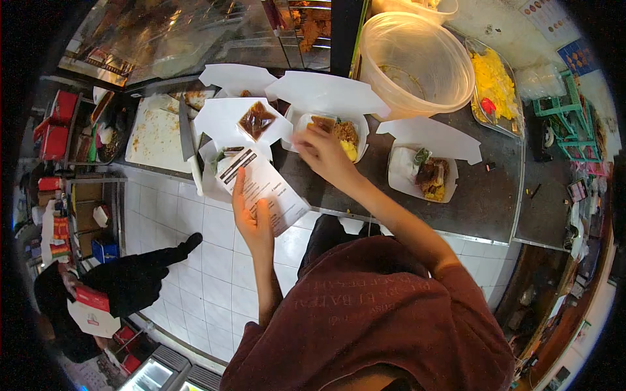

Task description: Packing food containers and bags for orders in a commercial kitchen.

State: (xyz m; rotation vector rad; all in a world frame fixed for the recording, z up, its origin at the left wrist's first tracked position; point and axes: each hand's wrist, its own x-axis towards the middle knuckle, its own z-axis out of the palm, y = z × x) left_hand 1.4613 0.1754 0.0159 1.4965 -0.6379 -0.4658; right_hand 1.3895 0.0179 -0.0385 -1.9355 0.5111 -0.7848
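Observation:
My left hand (pixel 254 215) holds a printed paper slip (pixel 274 195), which bears writing, over the front-left food box. That paper box's raised lid (pixel 220 119) carries a packet of brown sauce (pixel 257 120). My right hand (pixel 320 151) is blurred above the middle food box (pixel 363 141); whether its fingers grip anything is unclear. Inside the middle box are a brown sauce packet (pixel 325 122), fried food (pixel 345 131) and yellow rice (pixel 349 150). Farther right, another open box (pixel 452 181) contains a white wrapped bundle (pixel 403 164), greens and a sauce packet (pixel 430 171).
A knife (pixel 186 132) lies beside a stained cutting board (pixel 151 132) at left. Behind the boxes stand a large plastic tub (pixel 415 63) and a tray of yellow food (pixel 494 85). A glass display case (pixel 195 34) borders the counter. Another person (pixel 127 273) carries a box (pixel 93 317).

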